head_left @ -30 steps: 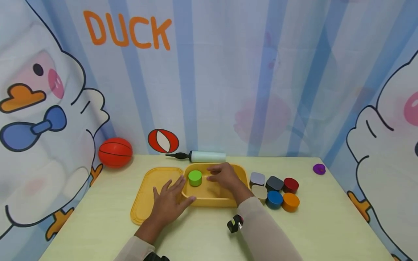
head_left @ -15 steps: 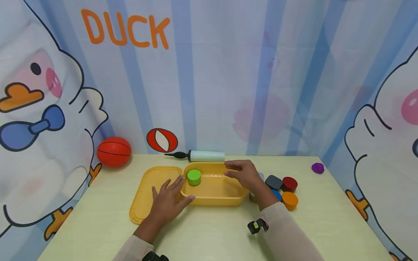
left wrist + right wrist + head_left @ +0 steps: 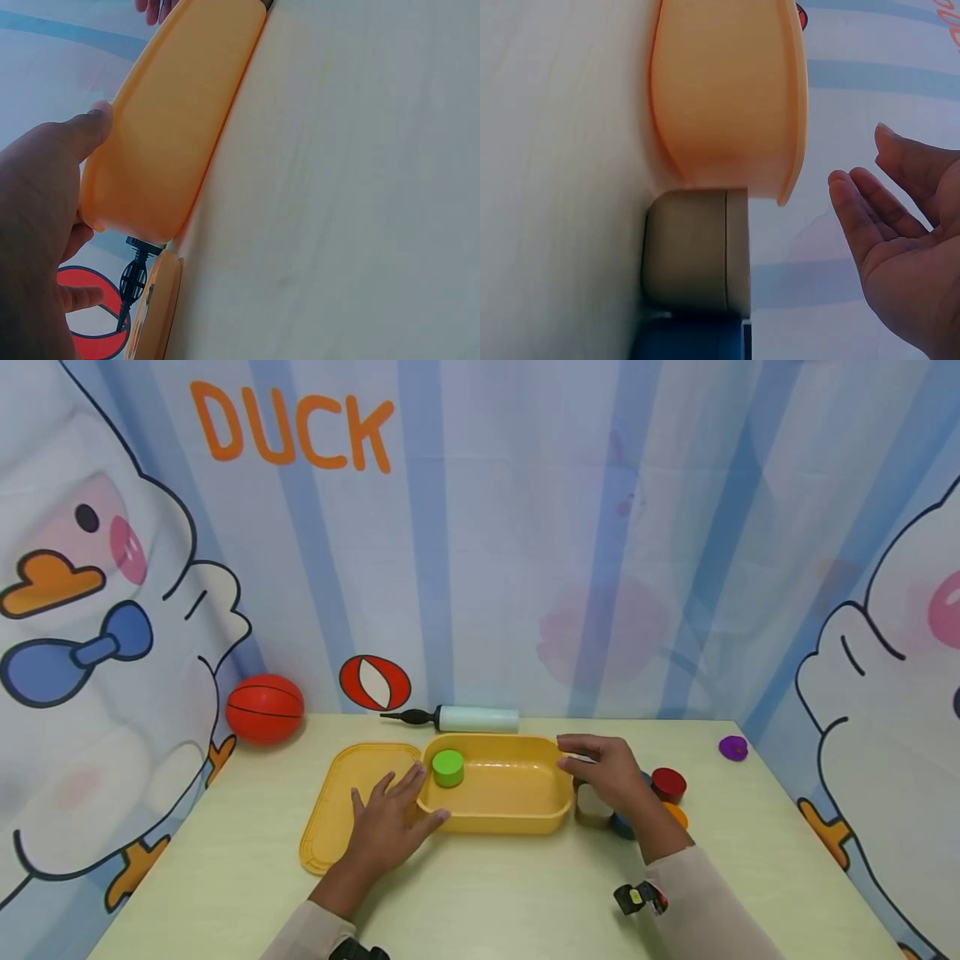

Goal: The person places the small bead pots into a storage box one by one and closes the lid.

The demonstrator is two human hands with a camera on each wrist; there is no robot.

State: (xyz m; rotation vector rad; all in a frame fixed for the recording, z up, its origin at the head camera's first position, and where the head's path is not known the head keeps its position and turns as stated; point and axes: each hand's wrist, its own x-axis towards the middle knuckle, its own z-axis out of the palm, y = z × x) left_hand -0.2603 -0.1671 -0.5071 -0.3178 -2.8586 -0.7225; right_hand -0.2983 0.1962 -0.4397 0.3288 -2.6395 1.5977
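A yellow plastic box stands lidless on the table, with a round lime-green piece inside at its left end. My left hand rests at the box's left end, fingers spread; in the left wrist view its thumb touches the rim. My right hand is raised over the box's right end, holding nothing, its thumb and fingers apart in the right wrist view. Beneath it sit a beige rounded block and a blue round piece. Other pieces there are partly hidden by the hand.
The matching yellow lid lies left of the box. A dark red piece and an orange one are at the right. Behind the box lies a hand pump. A red ball and a small purple object stand farther out.
My right hand has moved rightward from inside the box to above its right end, now covering some of the coloured pieces. The left hand and green piece stay in place.
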